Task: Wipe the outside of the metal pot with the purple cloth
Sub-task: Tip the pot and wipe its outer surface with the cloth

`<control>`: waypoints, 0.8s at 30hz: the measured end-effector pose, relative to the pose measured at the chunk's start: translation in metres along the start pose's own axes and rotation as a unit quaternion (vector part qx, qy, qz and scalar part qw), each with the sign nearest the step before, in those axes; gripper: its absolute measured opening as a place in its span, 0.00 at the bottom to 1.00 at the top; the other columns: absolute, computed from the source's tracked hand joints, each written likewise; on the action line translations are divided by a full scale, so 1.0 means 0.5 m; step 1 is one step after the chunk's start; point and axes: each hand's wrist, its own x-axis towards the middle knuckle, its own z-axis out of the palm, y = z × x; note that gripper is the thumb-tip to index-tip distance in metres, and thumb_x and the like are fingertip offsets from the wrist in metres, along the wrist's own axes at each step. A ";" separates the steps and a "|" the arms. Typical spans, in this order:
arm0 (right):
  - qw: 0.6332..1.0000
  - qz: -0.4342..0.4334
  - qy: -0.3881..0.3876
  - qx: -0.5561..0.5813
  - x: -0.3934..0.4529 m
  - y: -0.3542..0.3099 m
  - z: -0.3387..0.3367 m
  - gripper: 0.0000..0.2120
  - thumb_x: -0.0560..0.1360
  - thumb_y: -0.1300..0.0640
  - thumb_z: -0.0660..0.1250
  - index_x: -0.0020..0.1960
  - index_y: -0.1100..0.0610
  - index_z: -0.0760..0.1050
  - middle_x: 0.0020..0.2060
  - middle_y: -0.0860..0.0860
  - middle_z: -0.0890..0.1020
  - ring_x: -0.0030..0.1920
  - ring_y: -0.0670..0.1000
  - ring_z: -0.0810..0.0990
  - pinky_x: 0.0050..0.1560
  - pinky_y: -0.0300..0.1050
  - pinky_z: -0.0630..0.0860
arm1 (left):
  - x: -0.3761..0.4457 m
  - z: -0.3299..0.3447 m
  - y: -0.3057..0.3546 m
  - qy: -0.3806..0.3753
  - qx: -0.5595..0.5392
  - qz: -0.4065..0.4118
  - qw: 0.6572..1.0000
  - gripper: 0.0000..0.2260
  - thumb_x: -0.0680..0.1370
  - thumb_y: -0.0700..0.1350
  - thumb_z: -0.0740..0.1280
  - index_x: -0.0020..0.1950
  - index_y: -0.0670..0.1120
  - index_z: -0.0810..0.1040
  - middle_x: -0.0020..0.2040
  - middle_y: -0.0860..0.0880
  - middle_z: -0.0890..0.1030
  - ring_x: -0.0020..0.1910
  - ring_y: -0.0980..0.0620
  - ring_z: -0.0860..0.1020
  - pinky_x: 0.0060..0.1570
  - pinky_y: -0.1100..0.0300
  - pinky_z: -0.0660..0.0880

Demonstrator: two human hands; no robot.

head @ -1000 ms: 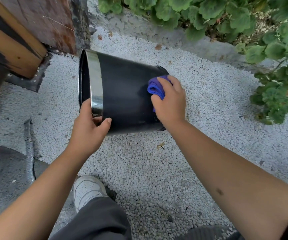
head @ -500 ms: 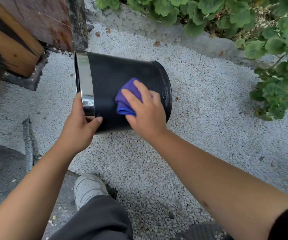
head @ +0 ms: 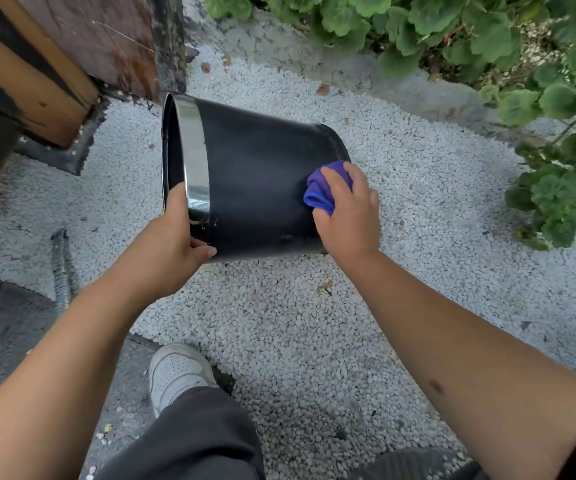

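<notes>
White gravel ground (head: pixel 418 271), green plants (head: pixel 487 39) behind. Right hand (head: pixel 348 209) curls around purple cloth (head: pixel 321 192), pressing it on the black side of the metal pot (head: pixel 262 181) near its base. Left hand (head: pixel 172 244) grips the shiny rim band, thumb outside, fingers inside. Pot is tipped sideways, mouth facing left. White shoe (head: pixel 175 372) below.

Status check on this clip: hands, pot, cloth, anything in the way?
Left hand grips the metal pot at its chrome rim. Right hand presses the purple cloth against the wall near the base. Pot on its side over gravel. Nothing obstructing.
</notes>
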 end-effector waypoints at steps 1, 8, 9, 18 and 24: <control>0.999 0.015 -0.001 0.029 0.009 -0.002 -0.006 0.26 0.72 0.58 0.67 0.69 0.49 0.71 0.72 0.51 0.66 0.63 0.59 0.70 0.63 0.51 0.71 | -0.001 0.002 0.004 0.006 -0.004 0.010 1.000 0.32 0.76 0.39 0.73 0.65 0.61 0.56 0.37 0.55 0.80 0.33 0.66 0.79 0.29 0.65 0.69; 0.891 0.109 -0.056 0.438 0.054 -0.140 -0.088 0.16 0.64 0.59 0.68 0.49 0.46 0.76 0.43 0.43 0.81 0.42 0.44 0.79 0.39 0.45 0.78 | 0.007 0.001 0.025 0.065 -0.073 0.059 0.993 0.26 0.77 0.37 0.70 0.56 0.65 0.62 0.41 0.60 0.79 0.41 0.72 0.78 0.29 0.75 0.68; 0.852 0.117 -0.107 0.499 0.059 -0.165 -0.099 0.14 0.63 0.59 0.67 0.47 0.48 0.77 0.38 0.44 0.81 0.37 0.45 0.79 0.33 0.43 0.76 | 0.011 0.000 0.029 0.076 -0.082 0.064 0.992 0.25 0.76 0.36 0.70 0.57 0.64 0.64 0.42 0.61 0.79 0.41 0.72 0.78 0.31 0.77 0.68; 0.739 0.112 -0.360 0.558 0.086 -0.221 -0.182 0.22 0.63 0.57 0.72 0.57 0.50 0.74 0.42 0.49 0.81 0.39 0.49 0.79 0.36 0.43 0.75 | 0.028 -0.017 0.077 0.100 -0.113 0.112 0.982 0.20 0.75 0.35 0.69 0.61 0.54 0.72 0.44 0.58 0.81 0.42 0.66 0.80 0.39 0.81 0.67; 0.750 0.128 -0.451 0.467 0.118 -0.186 -0.219 0.15 0.64 0.60 0.71 0.50 0.53 0.76 0.41 0.51 0.82 0.43 0.51 0.80 0.39 0.47 0.79 | 0.026 -0.009 0.097 0.080 -0.109 0.123 0.983 0.20 0.77 0.36 0.68 0.67 0.50 0.71 0.44 0.59 0.80 0.39 0.68 0.78 0.37 0.79 0.67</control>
